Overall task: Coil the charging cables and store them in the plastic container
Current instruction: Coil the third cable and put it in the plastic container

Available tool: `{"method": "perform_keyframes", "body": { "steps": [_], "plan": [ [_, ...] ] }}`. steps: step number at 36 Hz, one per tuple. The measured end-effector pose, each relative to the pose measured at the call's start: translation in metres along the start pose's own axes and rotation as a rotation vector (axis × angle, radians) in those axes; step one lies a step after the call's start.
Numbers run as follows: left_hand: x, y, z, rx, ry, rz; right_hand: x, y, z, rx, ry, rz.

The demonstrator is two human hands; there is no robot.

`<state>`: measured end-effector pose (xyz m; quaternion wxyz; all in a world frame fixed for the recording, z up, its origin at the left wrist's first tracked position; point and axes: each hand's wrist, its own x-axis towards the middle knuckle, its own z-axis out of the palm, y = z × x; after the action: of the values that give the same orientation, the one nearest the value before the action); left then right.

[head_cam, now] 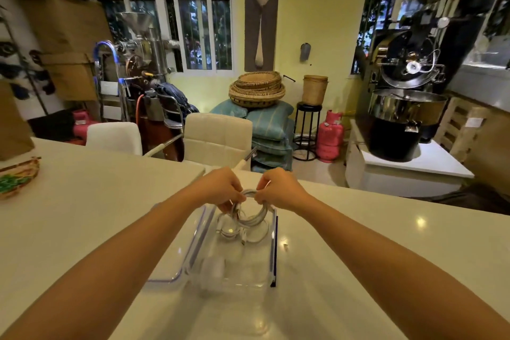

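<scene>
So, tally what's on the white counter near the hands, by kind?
Coiled white cables: 2, one held in both hands, one lying in the container
Clear plastic containers: 1
Lids: 1, beside the container
Small white scrap: 1
Total: 5

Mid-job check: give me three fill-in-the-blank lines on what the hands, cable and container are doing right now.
1. Both hands, left hand and right hand, grip one coiled ____ cable.
2. The coil is held above the clear plastic ____.
3. The blue-edged lid lies on the container's ____ side.

Missing: white; container; left
</scene>
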<state>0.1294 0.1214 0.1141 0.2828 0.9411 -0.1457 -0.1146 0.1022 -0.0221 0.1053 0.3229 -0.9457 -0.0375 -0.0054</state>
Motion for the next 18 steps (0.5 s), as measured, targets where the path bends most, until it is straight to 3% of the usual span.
{"method": "perform_keyframes", "body": {
  "steps": [4,10,18],
  "plan": [
    [-0.003,-0.018,0.013,0.092,-0.096,-0.090,0.007,0.000,0.028,-0.049,-0.118,0.043],
    [-0.003,-0.027,0.041,0.169,-0.236,-0.163,0.007,0.004,0.056,-0.317,-0.320,0.059],
    [-0.002,-0.025,0.063,0.293,-0.443,-0.157,0.002,0.004,0.068,-0.698,-0.458,-0.083]
  ]
}}
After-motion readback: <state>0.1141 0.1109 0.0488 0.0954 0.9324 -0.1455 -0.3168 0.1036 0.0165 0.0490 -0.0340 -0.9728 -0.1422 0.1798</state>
